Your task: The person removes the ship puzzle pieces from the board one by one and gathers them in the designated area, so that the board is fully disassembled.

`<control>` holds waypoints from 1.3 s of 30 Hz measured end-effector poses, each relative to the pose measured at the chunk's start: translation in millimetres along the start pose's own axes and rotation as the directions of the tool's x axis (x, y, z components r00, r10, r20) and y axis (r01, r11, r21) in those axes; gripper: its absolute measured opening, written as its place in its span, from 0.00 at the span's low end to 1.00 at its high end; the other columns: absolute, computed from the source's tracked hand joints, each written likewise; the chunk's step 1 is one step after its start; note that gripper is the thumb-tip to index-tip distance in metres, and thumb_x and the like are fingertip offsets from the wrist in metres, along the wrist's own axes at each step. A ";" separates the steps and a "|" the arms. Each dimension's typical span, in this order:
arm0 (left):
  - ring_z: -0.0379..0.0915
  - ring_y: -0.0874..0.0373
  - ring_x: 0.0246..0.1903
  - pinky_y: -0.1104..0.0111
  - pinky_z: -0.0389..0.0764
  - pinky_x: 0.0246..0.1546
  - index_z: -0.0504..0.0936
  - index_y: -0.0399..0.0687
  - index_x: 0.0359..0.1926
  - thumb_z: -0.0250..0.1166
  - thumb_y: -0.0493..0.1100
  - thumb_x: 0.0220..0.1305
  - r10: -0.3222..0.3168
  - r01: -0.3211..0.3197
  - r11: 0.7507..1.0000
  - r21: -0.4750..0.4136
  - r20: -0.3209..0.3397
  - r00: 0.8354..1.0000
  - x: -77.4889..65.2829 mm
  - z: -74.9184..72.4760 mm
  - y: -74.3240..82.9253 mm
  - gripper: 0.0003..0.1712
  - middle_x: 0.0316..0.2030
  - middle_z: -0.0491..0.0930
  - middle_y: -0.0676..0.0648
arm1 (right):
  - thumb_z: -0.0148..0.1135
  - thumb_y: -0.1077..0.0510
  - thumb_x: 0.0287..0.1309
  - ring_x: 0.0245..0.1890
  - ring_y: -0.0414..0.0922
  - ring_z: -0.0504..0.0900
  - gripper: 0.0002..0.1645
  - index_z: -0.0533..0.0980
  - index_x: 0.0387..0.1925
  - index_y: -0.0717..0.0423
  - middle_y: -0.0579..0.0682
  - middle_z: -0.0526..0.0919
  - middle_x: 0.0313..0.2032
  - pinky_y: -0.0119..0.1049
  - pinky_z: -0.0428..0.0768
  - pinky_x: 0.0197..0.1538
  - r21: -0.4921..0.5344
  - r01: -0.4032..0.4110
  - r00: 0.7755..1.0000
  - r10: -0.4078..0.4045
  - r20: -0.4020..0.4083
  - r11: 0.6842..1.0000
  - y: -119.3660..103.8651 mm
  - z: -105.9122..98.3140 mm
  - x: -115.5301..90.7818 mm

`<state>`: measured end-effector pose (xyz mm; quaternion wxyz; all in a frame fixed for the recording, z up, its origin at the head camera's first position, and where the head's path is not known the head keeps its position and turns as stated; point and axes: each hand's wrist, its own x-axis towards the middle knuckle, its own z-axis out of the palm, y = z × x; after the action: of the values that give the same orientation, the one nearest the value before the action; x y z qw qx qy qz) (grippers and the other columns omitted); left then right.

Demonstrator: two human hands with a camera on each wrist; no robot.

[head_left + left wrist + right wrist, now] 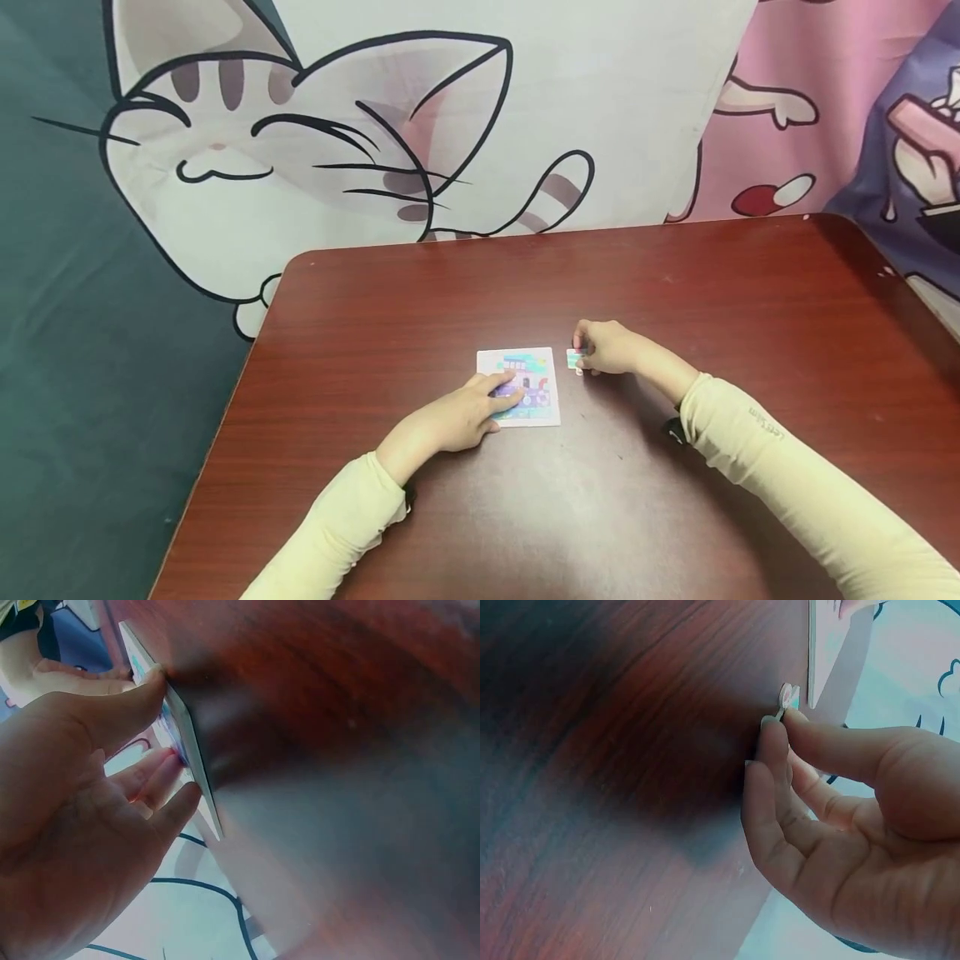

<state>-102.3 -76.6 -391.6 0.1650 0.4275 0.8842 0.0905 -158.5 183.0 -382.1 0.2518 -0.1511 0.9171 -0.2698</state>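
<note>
A flat square jigsaw puzzle (551, 408) with a white border and a pastel picture lies near the middle of the table. On it rests my left hand (457, 415), its fingers spread over the picture and covering part of it. The left wrist view shows the puzzle edge-on (196, 761), with the left hand's fingertips touching it. Just right of the puzzle, my right hand (611, 347) pinches a small puzzle piece (573, 359) between thumb and fingers. In the right wrist view the piece (786, 696) juts out past the fingertips, apart from the puzzle.
The brown wooden table (420, 292) has rounded far corners. Behind it hangs a white cloth (615, 83) with a cartoon cat, and pink and blue cloth (840, 58) hangs at the right.
</note>
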 end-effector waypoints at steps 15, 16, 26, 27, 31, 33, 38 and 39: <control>0.62 0.51 0.56 0.65 0.70 0.52 0.64 0.52 0.67 0.60 0.42 0.63 -0.031 0.030 0.999 0.021 0.051 0.998 5.4 -5.6 0.0 0.31 0.70 0.54 0.45 | 0.56 0.63 0.60 0.29 0.46 0.71 0.14 0.66 0.46 0.63 0.56 0.75 0.33 0.35 0.70 0.32 -0.095 0.073 0.997 -0.069 0.046 0.993 2.1 -2.5 -3.6; 0.62 0.52 0.56 0.66 0.70 0.52 0.64 0.53 0.68 0.61 0.42 0.63 -0.042 0.040 0.999 0.026 0.057 0.998 6.0 -6.4 0.0 0.32 0.70 0.54 0.46 | 0.56 0.62 0.60 0.28 0.45 0.71 0.14 0.66 0.46 0.63 0.55 0.75 0.31 0.34 0.70 0.31 -0.086 0.077 0.996 -0.072 0.054 0.993 2.9 -3.6 -2.9; 0.65 0.51 0.56 0.63 0.70 0.55 0.65 0.52 0.67 0.61 0.43 0.62 -0.031 0.024 0.983 0.184 0.038 0.999 4.8 -5.1 4.8 0.32 0.67 0.59 0.45 | 0.62 0.56 0.57 0.27 0.43 0.77 0.17 0.69 0.44 0.61 0.49 0.80 0.26 0.36 0.72 0.33 -0.076 0.094 0.996 -0.094 0.004 0.993 4.1 -5.7 2.0; 0.66 0.51 0.56 0.62 0.70 0.56 0.65 0.52 0.67 0.61 0.43 0.62 -0.028 0.021 0.982 0.189 0.035 0.999 4.3 -5.1 5.3 0.32 0.67 0.60 0.45 | 0.63 0.56 0.56 0.26 0.43 0.76 0.18 0.70 0.44 0.61 0.49 0.80 0.26 0.36 0.72 0.33 -0.086 0.106 0.994 -0.108 -0.024 0.991 3.6 -5.5 1.6; 0.66 0.52 0.56 0.61 0.69 0.56 0.65 0.53 0.67 0.61 0.44 0.62 -0.033 0.026 0.981 0.195 0.028 0.999 2.8 -4.3 5.6 0.32 0.68 0.59 0.47 | 0.68 0.58 0.50 0.26 0.42 0.76 0.18 0.74 0.41 0.60 0.48 0.79 0.26 0.39 0.74 0.34 -0.117 0.144 0.979 -0.159 -0.126 0.983 1.8 -5.5 1.1; 0.65 0.52 0.56 0.61 0.69 0.56 0.65 0.53 0.68 0.61 0.44 0.63 -0.042 0.035 0.982 0.188 0.037 0.998 2.7 -3.8 5.1 0.32 0.69 0.58 0.49 | 0.69 0.59 0.48 0.27 0.41 0.78 0.17 0.75 0.40 0.60 0.47 0.79 0.26 0.39 0.75 0.36 -0.099 0.169 0.973 -0.182 -0.138 0.981 0.8 -5.4 2.6; 0.64 0.54 0.54 0.62 0.69 0.56 0.64 0.53 0.68 0.61 0.43 0.62 -0.057 0.047 0.986 0.160 0.059 0.997 3.8 -4.7 4.8 0.33 0.70 0.54 0.54 | 0.69 0.62 0.48 0.28 0.39 0.79 0.13 0.77 0.38 0.59 0.46 0.78 0.27 0.35 0.76 0.35 -0.038 0.256 0.956 -0.259 -0.139 0.966 -1.2 -2.2 11.2; 0.64 0.55 0.53 0.63 0.69 0.55 0.64 0.53 0.68 0.62 0.43 0.62 -0.058 0.048 0.986 0.158 0.061 0.996 4.4 -5.2 4.8 0.33 0.70 0.54 0.54 | 0.68 0.62 0.49 0.28 0.39 0.78 0.13 0.78 0.38 0.59 0.46 0.78 0.28 0.34 0.76 0.34 -0.030 0.270 0.952 -0.271 -0.138 0.962 -2.2 -1.2 13.2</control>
<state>-103.3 -70.3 -386.3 0.1621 0.4181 0.8938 0.0022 -169.7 176.3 -385.0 0.1461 -0.2571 0.9046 -0.3070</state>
